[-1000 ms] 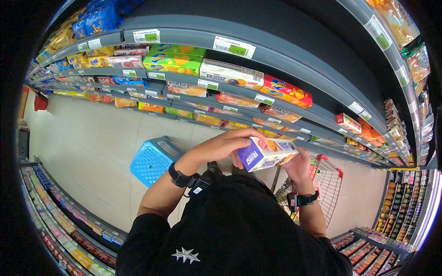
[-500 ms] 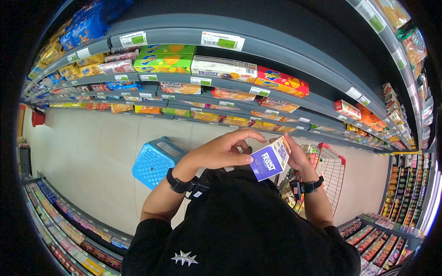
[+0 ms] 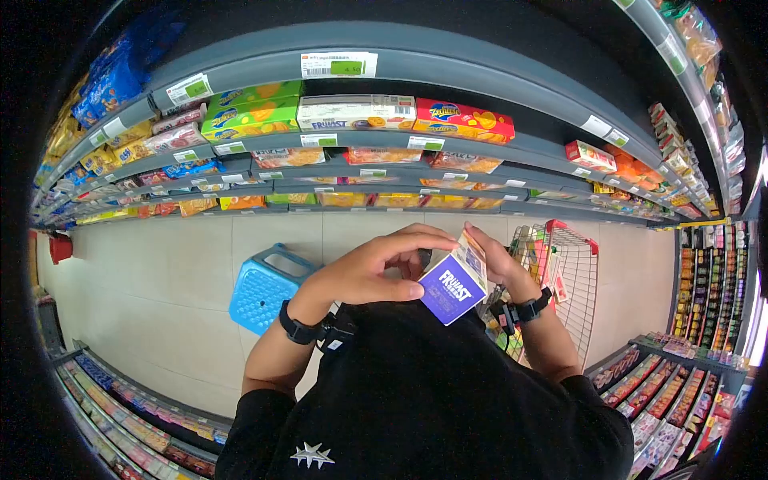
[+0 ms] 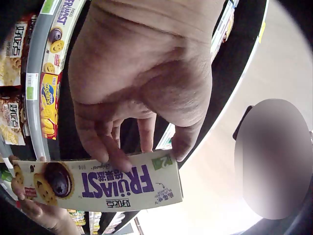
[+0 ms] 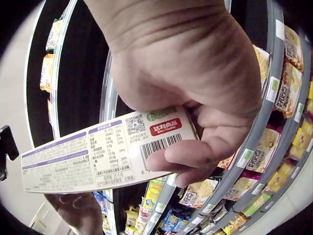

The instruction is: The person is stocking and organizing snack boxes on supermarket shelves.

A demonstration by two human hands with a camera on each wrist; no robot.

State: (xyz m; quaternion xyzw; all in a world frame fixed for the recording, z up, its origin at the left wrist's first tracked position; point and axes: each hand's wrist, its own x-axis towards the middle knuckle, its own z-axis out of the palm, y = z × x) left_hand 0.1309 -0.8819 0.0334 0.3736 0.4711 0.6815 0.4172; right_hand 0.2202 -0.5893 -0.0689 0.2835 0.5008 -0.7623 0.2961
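Observation:
A white and purple biscuit box (image 3: 454, 290) marked FRUIAST is held in front of the dark shirt, its purple end tilted up toward the head camera. My left hand (image 3: 370, 268) holds the box at that end, thumb at the corner and fingers over a long side. In the left wrist view, the side with pictured biscuits (image 4: 51, 183) shows beneath the fingers. My right hand (image 3: 498, 258) grips the far end. The right wrist view shows its fingers curled over the edge beside the barcode on the printed back (image 5: 107, 156).
Ahead, a shelf holds a similar white box (image 3: 356, 113) between green boxes (image 3: 254, 120) and a red box (image 3: 464, 122). A blue plastic stool (image 3: 268, 292) stands on the floor at left. A wire shopping cart (image 3: 572, 276) is close at right.
The box has turned so its purple end faces up toward the head camera, and it sits closer to the body. The left hand let its fingers lift, then settled back on it.

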